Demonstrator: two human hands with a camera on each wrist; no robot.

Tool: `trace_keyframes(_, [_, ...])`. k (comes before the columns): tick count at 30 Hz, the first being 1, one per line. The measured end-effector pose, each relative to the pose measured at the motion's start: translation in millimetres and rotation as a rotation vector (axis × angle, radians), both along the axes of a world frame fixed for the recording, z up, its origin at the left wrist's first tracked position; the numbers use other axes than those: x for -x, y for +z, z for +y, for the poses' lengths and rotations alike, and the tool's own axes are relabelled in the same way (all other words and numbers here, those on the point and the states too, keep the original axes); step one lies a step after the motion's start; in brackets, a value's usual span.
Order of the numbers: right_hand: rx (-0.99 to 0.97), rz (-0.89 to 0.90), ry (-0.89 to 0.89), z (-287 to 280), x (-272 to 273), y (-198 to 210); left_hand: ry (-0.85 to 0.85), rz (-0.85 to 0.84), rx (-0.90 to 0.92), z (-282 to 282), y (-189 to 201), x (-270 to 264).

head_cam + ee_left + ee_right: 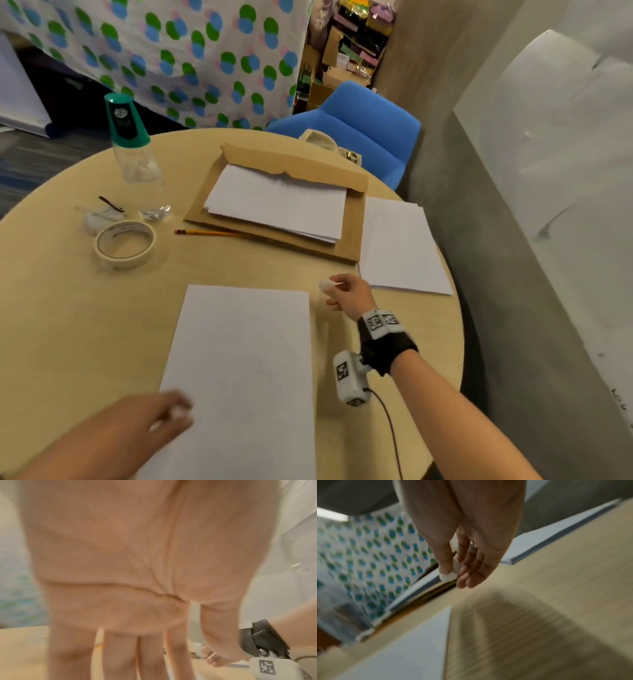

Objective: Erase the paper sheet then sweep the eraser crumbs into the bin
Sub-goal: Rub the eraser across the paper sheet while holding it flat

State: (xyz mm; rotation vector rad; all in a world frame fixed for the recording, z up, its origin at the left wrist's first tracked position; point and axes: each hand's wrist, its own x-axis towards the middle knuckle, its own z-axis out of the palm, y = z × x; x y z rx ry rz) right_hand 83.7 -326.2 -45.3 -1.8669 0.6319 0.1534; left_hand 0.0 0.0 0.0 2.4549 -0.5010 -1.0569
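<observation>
My right hand point(349, 291) pinches the white eraser point(325, 285) between thumb and fingers, raised just beside the paper sheet's point(243, 370) far right corner. My left hand point(161, 416) is blurred over the sheet's near left edge, fingers straight in the wrist view. The sheet lies flat on the tabletop point(68, 325).

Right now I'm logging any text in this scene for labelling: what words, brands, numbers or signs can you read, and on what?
No text can be read.
Bottle: a dark label with a pale emblem on the green cap, too blurred to read.
Tape roll: faint dark print inside the ring, too small.
Wrist cameras: black-and-white square marker codes, no letters.
Paper sheet: only faint marks, nothing legible.
</observation>
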Motion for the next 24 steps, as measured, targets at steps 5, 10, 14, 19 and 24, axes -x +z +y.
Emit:
trace_keyframes(5, [-0.352, -0.013, -0.080, 1.2, 26.7, 5.9, -0.231, -0.264, 0.034, -60.9, -26.1, -63.3])
trace_keyframes(10, [-0.473, 0.005, -0.047, 17.6, 49.6, 4.9, -0.432, -0.387, -0.250, -82.7, -55.3, -92.9])
trace_keyframes(14, [-0.387, 0.058, 0.058, 39.1, 58.9, -2.4, -0.511, -0.342, -0.382, -80.8, -64.6, -93.6])
trace_keyframes(19, [-0.158, 0.109, 0.159, 69.8, 67.9, -9.7, -0.527, -0.287, -0.348, -79.8, -64.7, -76.7])
trace_keyframes(24, [0.011, 0.132, 0.115, 87.2, 74.9, -11.0, -0.491, -0.304, -0.298, -84.4, -60.3, -57.3])
